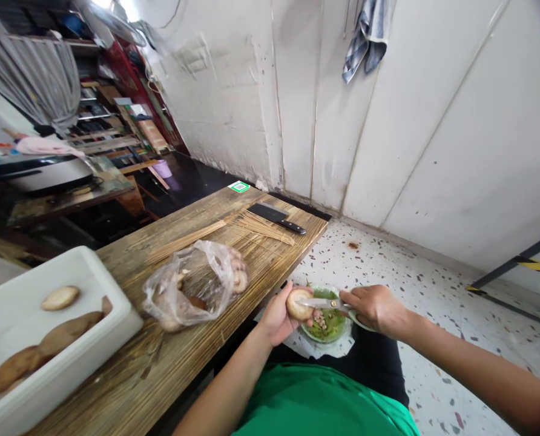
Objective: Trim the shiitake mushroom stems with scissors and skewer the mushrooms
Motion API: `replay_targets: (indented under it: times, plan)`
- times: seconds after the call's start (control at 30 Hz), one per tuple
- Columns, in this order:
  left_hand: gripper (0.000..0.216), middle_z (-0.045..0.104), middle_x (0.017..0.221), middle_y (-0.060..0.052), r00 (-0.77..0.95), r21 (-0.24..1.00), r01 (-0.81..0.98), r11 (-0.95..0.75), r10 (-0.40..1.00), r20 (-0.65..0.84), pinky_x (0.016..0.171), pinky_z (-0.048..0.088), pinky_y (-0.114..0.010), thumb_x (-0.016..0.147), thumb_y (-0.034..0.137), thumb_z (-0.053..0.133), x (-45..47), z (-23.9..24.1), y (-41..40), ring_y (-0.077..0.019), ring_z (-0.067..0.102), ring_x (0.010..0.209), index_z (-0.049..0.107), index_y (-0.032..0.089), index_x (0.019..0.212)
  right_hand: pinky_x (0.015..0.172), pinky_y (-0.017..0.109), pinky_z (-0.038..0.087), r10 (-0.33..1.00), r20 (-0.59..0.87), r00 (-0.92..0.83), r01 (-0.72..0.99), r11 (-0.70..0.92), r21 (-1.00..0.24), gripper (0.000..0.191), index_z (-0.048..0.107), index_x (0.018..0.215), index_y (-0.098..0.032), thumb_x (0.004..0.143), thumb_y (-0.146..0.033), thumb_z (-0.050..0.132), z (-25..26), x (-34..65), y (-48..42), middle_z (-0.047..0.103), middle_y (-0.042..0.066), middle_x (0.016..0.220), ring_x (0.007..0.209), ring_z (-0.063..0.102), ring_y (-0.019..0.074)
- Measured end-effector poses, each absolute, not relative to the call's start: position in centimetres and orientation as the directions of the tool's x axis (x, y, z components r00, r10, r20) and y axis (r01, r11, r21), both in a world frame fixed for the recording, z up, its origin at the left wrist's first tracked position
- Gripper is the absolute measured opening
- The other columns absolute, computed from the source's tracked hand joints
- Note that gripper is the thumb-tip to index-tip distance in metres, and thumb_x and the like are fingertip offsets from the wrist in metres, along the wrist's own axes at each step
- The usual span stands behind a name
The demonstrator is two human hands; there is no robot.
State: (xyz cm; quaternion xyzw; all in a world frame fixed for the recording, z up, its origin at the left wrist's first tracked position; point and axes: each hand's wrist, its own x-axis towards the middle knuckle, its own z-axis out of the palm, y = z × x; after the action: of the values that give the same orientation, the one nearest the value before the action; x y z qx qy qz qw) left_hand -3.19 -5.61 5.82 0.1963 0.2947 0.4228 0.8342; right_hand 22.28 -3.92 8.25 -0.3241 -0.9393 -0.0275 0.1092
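White panelled wall (433,121) fills the right and the back of the view, with a blue checked towel (367,36) hanging from its top. Below it lies a speckled terrazzo floor (388,260). A long wooden table (161,375) runs from the near left corner away toward the wall.

On the table's near end stands a white foam box (92,266) holding several brown, elongated pieces and one pale oval piece; what they are cannot be told. Just beside the box, toward the middle of the table, lies a crumpled clear plastic bag (192,290) with tan, rounded mushrooms inside. Beyond the bag a bundle of bamboo skewers (261,227) is spread across the wood, and a black-handled cleaver (274,217) lies flat at the far end, touching the skewer tips.

Off the table's edge, in front of the person's green shirt (319,399), sits a green bowl (329,330) with small trimmed bits in it, resting on a white sheet.

The left hand (276,318) is curled around a tan mushroom (298,304), gripping it from the left and holding it just above the bowl's near rim. The right hand (374,309) is closed through the pale handles of a pair of scissors (319,303), whose silver blades point left and meet the mushroom's side. Whether the blades are parted cannot be told.
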Motion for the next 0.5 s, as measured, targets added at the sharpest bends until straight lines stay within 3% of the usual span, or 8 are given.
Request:
replay_targets:
  times: [0.1, 0.23, 0.37, 0.5]
  plan:
    - [0.04, 0.072, 0.1, -0.015, 0.328, 0.586, -0.688, 0.43, 0.903, -0.278, 0.076, 0.056, -0.036, 0.096, 0.044, 0.045, -3.3, 5.9, -5.5, -0.0236, 0.07, 0.087, 0.065, 0.01, 0.106, 0.056, 0.025, 0.04, 0.737, 0.162, -0.656, 0.697, 0.674, -0.244, 0.028, 0.062, 0.108, -0.02, 0.094, -0.04, 0.051, 9.0, 22.3, -4.9, 0.069, 0.005, 0.08, 0.064, 0.061, 0.0144]
    - [0.039, 0.07, 0.112, -0.015, 0.264, 0.58, -0.743, 0.335, 0.942, -0.206, 0.101, 0.046, -0.039, 0.094, 0.042, 0.051, -3.2, 5.9, -5.4, -0.0254, 0.064, 0.109, 0.064, 0.01, 0.113, 0.06, 0.026, 0.046, 0.844, 0.082, -0.531, 0.735, 0.506, -0.451, 0.033, 0.063, 0.109, -0.02, 0.091, -0.046, 0.054, 9.9, 21.4, -6.9, 0.069, 0.005, 0.084, 0.068, 0.062, 0.0162]
    - [0.041, 0.067, 0.121, -0.013, 0.168, 0.625, -0.758, 0.184, 0.982, -0.085, 0.114, 0.033, -0.043, 0.089, 0.044, 0.06, -2.4, 5.5, -5.5, -0.0272, 0.056, 0.123, 0.063, 0.013, 0.117, 0.058, 0.026, 0.047, 0.876, 0.078, -0.476, 0.729, 0.442, -0.523, 0.029, 0.066, 0.099, -0.021, 0.091, -0.046, 0.054, 9.3, 19.8, -8.5, 0.07, 0.005, 0.078, 0.065, 0.063, 0.0172]
    - [0.04, 0.066, 0.122, -0.012, 0.113, 0.649, -0.756, 0.086, 0.994, 0.0, 0.113, 0.033, -0.046, 0.088, 0.042, 0.062, -1.8, 5.4, -5.7, -0.0279, 0.057, 0.122, 0.063, 0.017, 0.12, 0.06, 0.028, 0.049, 0.869, 0.171, -0.465, 0.723, 0.484, -0.493, 0.033, 0.067, 0.104, -0.02, 0.091, -0.047, 0.054, 8.6, 18.8, -9.2, 0.07, 0.007, 0.079, 0.067, 0.065, 0.019]
